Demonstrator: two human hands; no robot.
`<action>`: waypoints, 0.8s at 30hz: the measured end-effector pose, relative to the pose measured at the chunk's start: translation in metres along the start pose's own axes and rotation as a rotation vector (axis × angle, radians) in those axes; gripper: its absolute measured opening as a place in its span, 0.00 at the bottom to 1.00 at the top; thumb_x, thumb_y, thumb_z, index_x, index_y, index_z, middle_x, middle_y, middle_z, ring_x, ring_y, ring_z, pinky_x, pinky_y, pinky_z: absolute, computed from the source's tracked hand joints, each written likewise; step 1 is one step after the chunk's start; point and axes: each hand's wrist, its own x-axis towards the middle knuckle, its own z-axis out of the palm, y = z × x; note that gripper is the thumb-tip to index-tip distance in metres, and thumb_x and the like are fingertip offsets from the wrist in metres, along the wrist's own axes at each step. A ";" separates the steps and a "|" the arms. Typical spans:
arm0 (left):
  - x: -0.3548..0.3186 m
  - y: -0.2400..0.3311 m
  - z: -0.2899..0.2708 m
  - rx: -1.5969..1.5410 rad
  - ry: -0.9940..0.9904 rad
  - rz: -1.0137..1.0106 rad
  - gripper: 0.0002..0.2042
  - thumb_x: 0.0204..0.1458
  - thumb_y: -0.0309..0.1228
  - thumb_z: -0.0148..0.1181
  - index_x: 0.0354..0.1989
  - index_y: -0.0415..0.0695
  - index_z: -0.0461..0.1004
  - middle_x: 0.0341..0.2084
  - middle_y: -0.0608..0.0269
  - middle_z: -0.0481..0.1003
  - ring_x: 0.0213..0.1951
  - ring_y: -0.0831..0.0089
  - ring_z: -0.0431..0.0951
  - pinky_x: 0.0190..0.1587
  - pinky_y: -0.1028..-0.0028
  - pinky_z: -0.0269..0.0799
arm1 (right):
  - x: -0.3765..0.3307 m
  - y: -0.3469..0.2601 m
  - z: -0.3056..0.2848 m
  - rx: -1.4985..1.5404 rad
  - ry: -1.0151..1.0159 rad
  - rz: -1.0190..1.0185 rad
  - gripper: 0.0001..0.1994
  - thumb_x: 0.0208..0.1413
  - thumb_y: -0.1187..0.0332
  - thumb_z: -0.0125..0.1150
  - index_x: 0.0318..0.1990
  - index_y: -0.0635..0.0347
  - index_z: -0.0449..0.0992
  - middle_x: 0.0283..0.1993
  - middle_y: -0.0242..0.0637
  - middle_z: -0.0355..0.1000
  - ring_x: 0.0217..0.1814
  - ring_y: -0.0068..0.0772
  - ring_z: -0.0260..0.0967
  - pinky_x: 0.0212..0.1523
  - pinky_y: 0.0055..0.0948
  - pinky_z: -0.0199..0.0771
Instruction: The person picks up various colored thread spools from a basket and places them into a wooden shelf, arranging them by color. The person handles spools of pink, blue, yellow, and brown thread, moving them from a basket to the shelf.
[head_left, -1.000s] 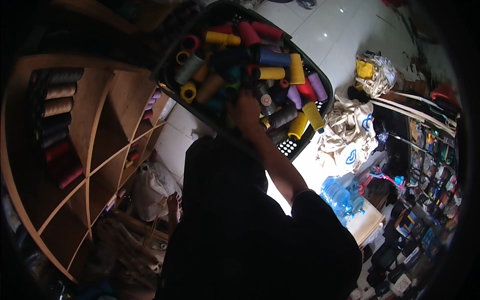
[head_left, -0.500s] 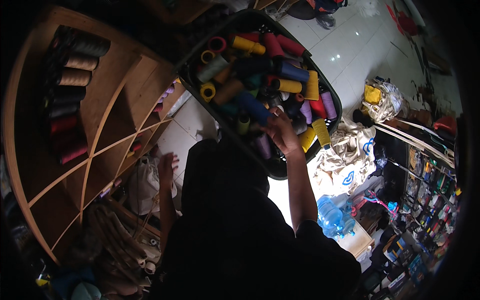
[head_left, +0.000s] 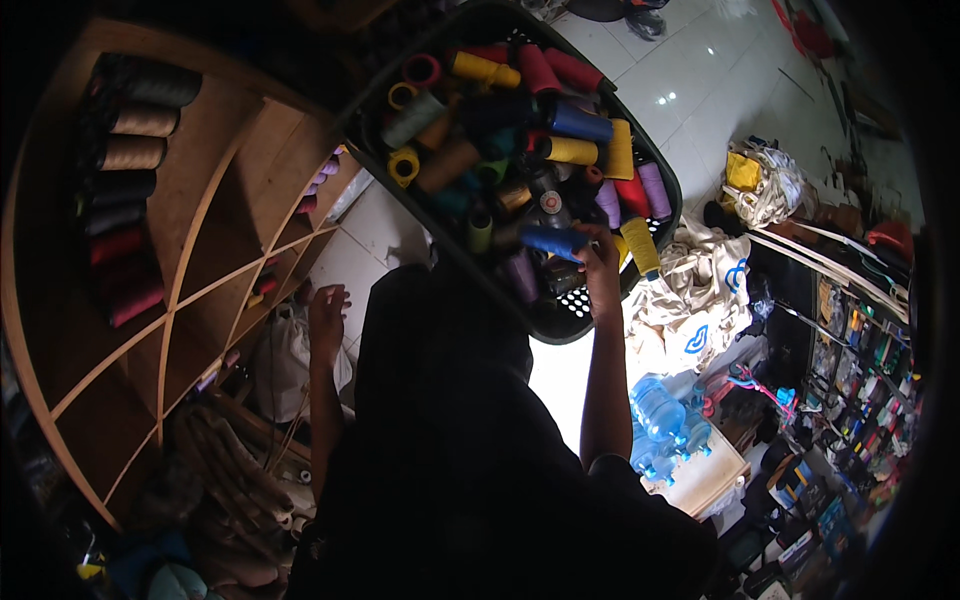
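Observation:
A dark plastic basket point(head_left: 655, 130) is piled with thread spools in many colours. At its near right part, my right hand point(head_left: 598, 268) is closed on the end of a blue thread spool point(head_left: 550, 242), which lies nearly level over the pile. Close to that hand are a yellow spool point(head_left: 640, 248) and a purple one point(head_left: 520, 275). My left hand point(head_left: 328, 312) hangs by the wooden shelf with its fingers apart, holding nothing.
A wooden shelf point(head_left: 190, 250) on the left bears a column of spools point(head_left: 135, 152). Right of the basket lie cream cloth bags point(head_left: 690, 310). Blue water bottles point(head_left: 662, 410) stand nearer me. A cluttered rack point(head_left: 850, 380) fills the far right.
My right hand has shifted right, bringing the blue spool toward me and turning it more level. Dark and brownish spools beneath it now show. My left hand has risen slightly.

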 end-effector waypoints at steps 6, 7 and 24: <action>-0.002 -0.021 -0.004 0.013 0.031 -0.039 0.16 0.62 0.42 0.53 0.44 0.40 0.73 0.33 0.62 0.77 0.34 0.75 0.77 0.34 0.76 0.69 | 0.016 0.031 0.006 0.202 -0.006 0.116 0.17 0.51 0.68 0.59 0.49 0.56 0.71 0.45 0.37 0.71 0.41 0.28 0.71 0.46 0.31 0.76; -0.001 -0.021 -0.003 -0.016 0.023 -0.038 0.16 0.62 0.42 0.53 0.44 0.40 0.73 0.33 0.62 0.77 0.34 0.75 0.77 0.34 0.76 0.69 | 0.016 0.027 0.014 0.355 -0.059 0.135 0.17 0.51 0.68 0.59 0.50 0.56 0.70 0.45 0.37 0.71 0.41 0.28 0.71 0.46 0.32 0.76; -0.004 -0.089 -0.009 0.013 0.024 -0.009 0.12 0.62 0.35 0.55 0.42 0.38 0.73 0.33 0.60 0.77 0.34 0.74 0.76 0.42 0.74 0.71 | 0.037 0.072 0.095 -0.796 0.027 -0.327 0.29 0.44 0.69 0.68 0.55 0.65 0.66 0.49 0.54 0.72 0.53 0.56 0.71 0.51 0.45 0.72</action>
